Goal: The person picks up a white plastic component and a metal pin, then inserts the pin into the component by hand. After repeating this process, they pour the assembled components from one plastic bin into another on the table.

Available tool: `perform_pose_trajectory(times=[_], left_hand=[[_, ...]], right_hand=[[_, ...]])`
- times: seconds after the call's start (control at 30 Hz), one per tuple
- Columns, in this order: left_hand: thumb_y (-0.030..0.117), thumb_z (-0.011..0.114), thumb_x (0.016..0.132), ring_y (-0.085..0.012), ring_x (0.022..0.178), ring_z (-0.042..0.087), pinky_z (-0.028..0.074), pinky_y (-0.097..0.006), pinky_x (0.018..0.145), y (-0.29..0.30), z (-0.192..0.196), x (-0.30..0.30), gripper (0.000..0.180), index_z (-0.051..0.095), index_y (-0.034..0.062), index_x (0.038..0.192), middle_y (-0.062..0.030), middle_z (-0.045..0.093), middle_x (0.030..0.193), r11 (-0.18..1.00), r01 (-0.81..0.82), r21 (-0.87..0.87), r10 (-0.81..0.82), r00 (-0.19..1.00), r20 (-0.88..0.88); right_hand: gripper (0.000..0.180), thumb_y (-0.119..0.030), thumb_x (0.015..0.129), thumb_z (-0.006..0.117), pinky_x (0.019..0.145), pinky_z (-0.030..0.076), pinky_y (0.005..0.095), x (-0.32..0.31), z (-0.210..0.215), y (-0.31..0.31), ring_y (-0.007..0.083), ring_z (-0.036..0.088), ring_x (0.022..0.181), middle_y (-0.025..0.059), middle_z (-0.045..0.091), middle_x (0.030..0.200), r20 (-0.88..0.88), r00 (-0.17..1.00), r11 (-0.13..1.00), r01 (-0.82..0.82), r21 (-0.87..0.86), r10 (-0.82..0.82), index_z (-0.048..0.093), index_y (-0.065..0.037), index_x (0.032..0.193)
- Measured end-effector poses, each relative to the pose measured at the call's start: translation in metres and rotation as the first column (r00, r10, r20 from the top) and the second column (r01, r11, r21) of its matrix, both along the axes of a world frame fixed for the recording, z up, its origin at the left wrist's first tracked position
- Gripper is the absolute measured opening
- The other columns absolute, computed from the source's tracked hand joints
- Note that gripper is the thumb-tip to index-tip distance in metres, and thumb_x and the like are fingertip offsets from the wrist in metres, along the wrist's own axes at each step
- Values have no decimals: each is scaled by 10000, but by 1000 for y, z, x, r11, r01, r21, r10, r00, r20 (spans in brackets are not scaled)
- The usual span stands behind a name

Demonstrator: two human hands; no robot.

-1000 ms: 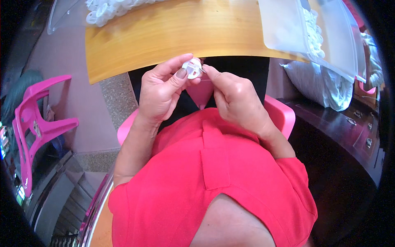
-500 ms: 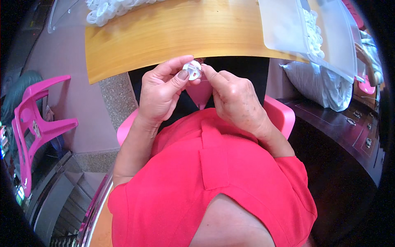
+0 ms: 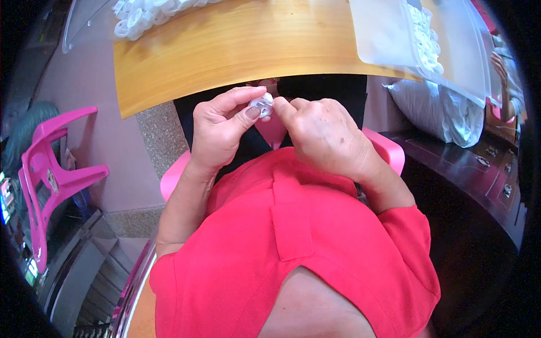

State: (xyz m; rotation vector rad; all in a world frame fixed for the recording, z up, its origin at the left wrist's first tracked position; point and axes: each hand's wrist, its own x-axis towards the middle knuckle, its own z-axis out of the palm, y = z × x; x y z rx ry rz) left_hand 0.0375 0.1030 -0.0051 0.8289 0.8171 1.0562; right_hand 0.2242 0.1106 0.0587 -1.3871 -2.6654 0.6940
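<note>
Just in front of the table's near edge, a small round white plastic piece [image 3: 261, 106] is pinched between the thumb and fingers of my left hand [image 3: 218, 128]. It has a slot or opening on its face. At the piece's right side my right hand [image 3: 327, 134] is closed, its curled index finger and thumb meeting against it. Whatever those right fingertips grip is hidden behind the knuckles.
A wooden table [image 3: 242, 48] spans the front. White plastic rings [image 3: 138, 21] lie heaped at its far left; a translucent bin [image 3: 383, 36] at right holds white pieces [image 3: 426, 42]. Elsewhere are a pink chair [image 3: 59, 174], a white sack [image 3: 437, 112] and another person's hand [image 3: 499, 67].
My right hand has rolled over, its index finger now more bent against the piece. The white piece has tilted and shifted slightly down and left. At far right, the other person's hand has changed position.
</note>
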Motion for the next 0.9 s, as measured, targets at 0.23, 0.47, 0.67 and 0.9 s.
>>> perform_pose_trajectory(times=[0.23, 0.47, 0.67, 0.9], left_hand=[[-37, 606, 863, -189, 874, 646, 537, -297, 810, 4, -4, 2, 262, 610, -63, 1124, -146, 655, 1020, 997, 33, -66, -27, 995, 97], [-30, 614, 861, -188, 893, 642, 532, -302, 818, 1, -4, 7, 283, 595, -66, 1140, -146, 655, 1016, 997, 15, -69, -18, 999, -36], [5, 626, 862, -201, 881, 646, 535, -313, 801, 6, -3, 5, 296, 591, -60, 1149, -149, 657, 1018, 996, 32, -82, -24, 995, 92], [32, 621, 868, -223, 901, 640, 539, -324, 783, 7, -1, 3, 328, 568, -42, 1184, -177, 636, 1075, 997, 6, -77, 6, 989, 148]], right_hand=[[181, -93, 772, 565, 575, 518, 355, -1, -3, 1, 267, 647, 659, 135, 615, 721, 156, 986, 995, -64, 79, 51, 534, 9, 919], [159, -116, 820, 542, 511, 506, 352, -1, -3, -4, 247, 645, 616, 130, 611, 707, 172, 984, 989, -74, 125, 52, 539, 14, 911], [189, -60, 783, 563, 553, 503, 377, 12, -2, -1, 307, 634, 638, 154, 604, 707, -10, 1000, 999, -3, 32, 3, 543, 25, 952], [265, 71, 822, 478, 643, 518, 367, 8, -11, -12, 338, 664, 736, 215, 634, 787, -488, 805, 927, 192, -322, -337, 567, 37, 1069]])
